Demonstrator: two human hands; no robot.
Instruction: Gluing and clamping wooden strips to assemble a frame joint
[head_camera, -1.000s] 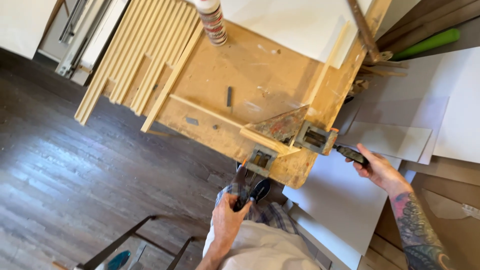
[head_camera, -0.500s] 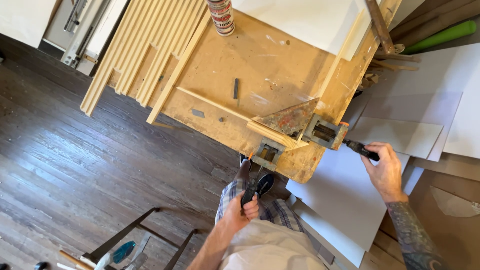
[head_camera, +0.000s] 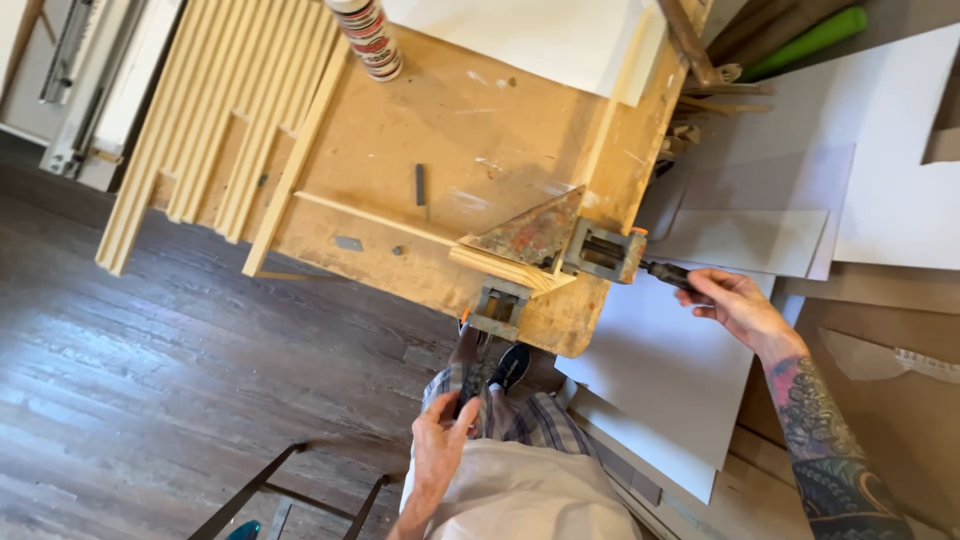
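A rusty metal corner clamp (head_camera: 545, 245) sits at the near corner of a worn wooden workbench (head_camera: 450, 150). It pinches two pale wooden strips (head_camera: 500, 265) together at a right angle. My right hand (head_camera: 735, 305) grips the dark screw handle (head_camera: 668, 274) that sticks out of the clamp's right jaw. My left hand (head_camera: 440, 440) is lower down, with its fingers closed on the end of the second dark handle (head_camera: 468, 372), which hangs below the front jaw (head_camera: 497, 308). My right forearm is tattooed.
A glue bottle (head_camera: 370, 35) and a white board (head_camera: 540, 40) lie at the bench's far side, and a stack of wooden slats (head_camera: 200, 130) lies on its left. Grey sheets (head_camera: 690, 380) lean below right. A black metal frame (head_camera: 270, 490) stands on the dark plank floor.
The view has drifted, so the bench sits a little differently in frame. Both hands stay on the clamp's two handles. My right hand's grip looks slightly turned.
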